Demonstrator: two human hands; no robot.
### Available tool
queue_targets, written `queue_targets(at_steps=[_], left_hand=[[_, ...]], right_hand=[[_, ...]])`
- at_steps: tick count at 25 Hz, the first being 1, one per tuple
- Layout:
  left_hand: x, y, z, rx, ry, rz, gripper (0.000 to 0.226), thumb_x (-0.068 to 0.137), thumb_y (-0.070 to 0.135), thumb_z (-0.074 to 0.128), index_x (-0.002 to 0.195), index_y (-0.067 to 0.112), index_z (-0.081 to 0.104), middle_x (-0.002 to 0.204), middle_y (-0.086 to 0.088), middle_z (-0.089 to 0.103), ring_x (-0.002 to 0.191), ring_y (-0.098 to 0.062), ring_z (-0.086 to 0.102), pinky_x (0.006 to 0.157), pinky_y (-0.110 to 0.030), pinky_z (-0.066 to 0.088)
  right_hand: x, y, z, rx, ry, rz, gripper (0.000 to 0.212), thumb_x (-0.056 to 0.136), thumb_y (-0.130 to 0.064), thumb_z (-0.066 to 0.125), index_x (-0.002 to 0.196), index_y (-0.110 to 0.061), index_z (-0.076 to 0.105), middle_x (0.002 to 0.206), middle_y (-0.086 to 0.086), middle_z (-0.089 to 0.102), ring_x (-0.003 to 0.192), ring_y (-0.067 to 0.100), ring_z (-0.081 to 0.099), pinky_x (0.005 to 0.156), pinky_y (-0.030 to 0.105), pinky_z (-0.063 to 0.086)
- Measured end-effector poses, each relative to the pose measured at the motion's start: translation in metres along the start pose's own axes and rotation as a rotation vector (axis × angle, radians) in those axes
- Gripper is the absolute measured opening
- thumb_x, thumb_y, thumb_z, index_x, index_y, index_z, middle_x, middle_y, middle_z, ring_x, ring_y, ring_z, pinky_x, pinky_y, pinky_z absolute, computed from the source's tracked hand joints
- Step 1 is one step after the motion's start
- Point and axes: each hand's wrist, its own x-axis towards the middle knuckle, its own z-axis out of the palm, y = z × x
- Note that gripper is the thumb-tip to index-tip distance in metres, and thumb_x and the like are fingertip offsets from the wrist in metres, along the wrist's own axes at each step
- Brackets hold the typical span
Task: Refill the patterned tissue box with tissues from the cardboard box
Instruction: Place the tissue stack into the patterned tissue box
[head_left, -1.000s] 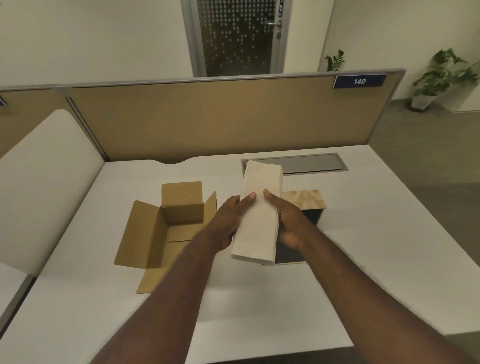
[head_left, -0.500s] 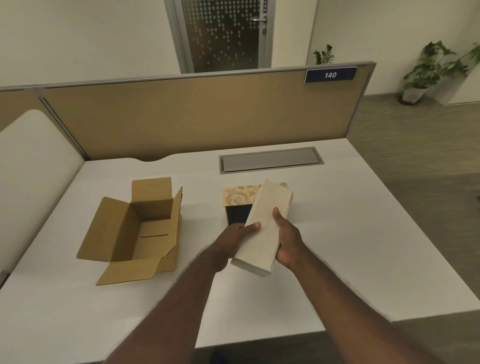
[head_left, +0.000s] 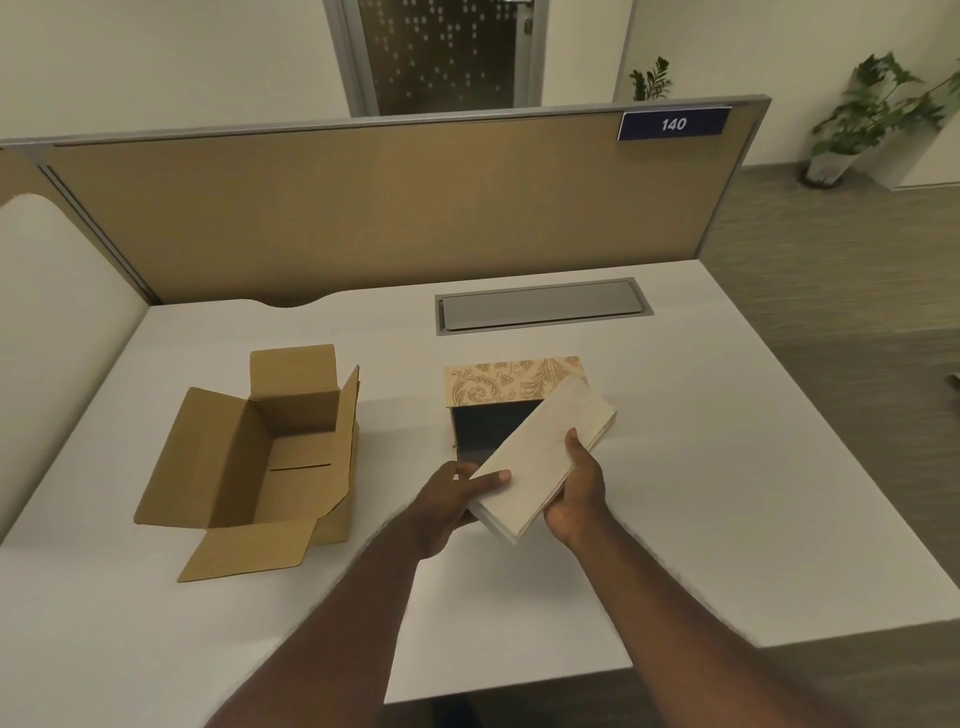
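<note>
A white stack of tissues is held slantwise over the patterned tissue box, whose dark inside shows beneath it. My left hand grips the stack's near left end, thumb on top. My right hand holds its near right side. The stack's far end reaches past the box's right rim. To the left on the white desk stands the brown cardboard box, flaps open, nothing visible inside.
A grey cable-tray cover is set into the desk behind the patterned box. A tan partition with a "140" sign closes the far edge. A white panel stands at the left. The desk's right edge drops to the floor.
The tissue stack has swung from nearly lengthwise to slanting right and lowered toward the patterned box's open top. Both hands stay on it. The view has shifted, showing more of the box.
</note>
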Motion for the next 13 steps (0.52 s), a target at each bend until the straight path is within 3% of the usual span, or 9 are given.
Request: queue_targets(at_steps=[3, 5, 7, 10, 13], left_hand=[[0.011, -0.002, -0.015, -0.094, 0.047, 0.002, 0.077, 0.065, 0.031, 0.089, 0.126, 0.012, 0.045, 0.123, -0.014, 0.062, 0.107, -0.027, 0.065, 0.082, -0.036, 0.057], [0.017, 0.000, -0.024, -0.097, 0.041, -0.014, 0.070, 0.071, 0.025, 0.085, 0.127, 0.016, 0.043, 0.123, -0.012, 0.060, 0.105, -0.025, 0.064, 0.077, -0.032, 0.053], [0.023, 0.000, -0.031, -0.107, 0.028, -0.022, 0.069, 0.074, 0.024, 0.083, 0.128, 0.018, 0.042, 0.122, -0.012, 0.060, 0.105, -0.025, 0.063, 0.076, -0.032, 0.051], [0.030, -0.002, -0.041, -0.144, 0.023, -0.017, 0.068, 0.076, 0.024, 0.081, 0.130, 0.018, 0.040, 0.120, -0.012, 0.062, 0.104, -0.025, 0.063, 0.084, -0.036, 0.051], [0.037, -0.004, -0.049, -0.167, 0.051, -0.008, 0.071, 0.077, 0.024, 0.080, 0.134, 0.015, 0.037, 0.123, -0.014, 0.059, 0.104, -0.026, 0.062, 0.088, -0.038, 0.052]], right_hand=[[0.004, 0.002, -0.002, 0.024, -0.024, -0.047, 0.039, 0.094, -0.029, 0.052, 0.131, -0.020, 0.049, 0.113, 0.013, 0.067, 0.100, 0.031, 0.063, 0.072, 0.043, 0.054], [0.006, 0.002, -0.004, 0.023, -0.046, -0.054, 0.033, 0.092, -0.029, 0.055, 0.124, -0.022, 0.054, 0.108, 0.011, 0.068, 0.099, 0.031, 0.063, 0.073, 0.044, 0.054], [0.010, 0.001, -0.007, 0.007, -0.049, -0.057, 0.034, 0.090, -0.029, 0.057, 0.123, -0.022, 0.056, 0.108, 0.012, 0.069, 0.101, 0.033, 0.062, 0.078, 0.050, 0.054], [0.021, -0.001, -0.017, 0.000, -0.026, -0.053, 0.056, 0.081, -0.029, 0.066, 0.134, -0.016, 0.052, 0.126, 0.020, 0.063, 0.118, 0.042, 0.056, 0.098, 0.067, 0.042], [0.024, -0.004, -0.030, 0.009, 0.008, -0.007, 0.060, 0.077, -0.023, 0.070, 0.133, -0.009, 0.053, 0.128, 0.020, 0.062, 0.123, 0.039, 0.055, 0.109, 0.058, 0.036]])
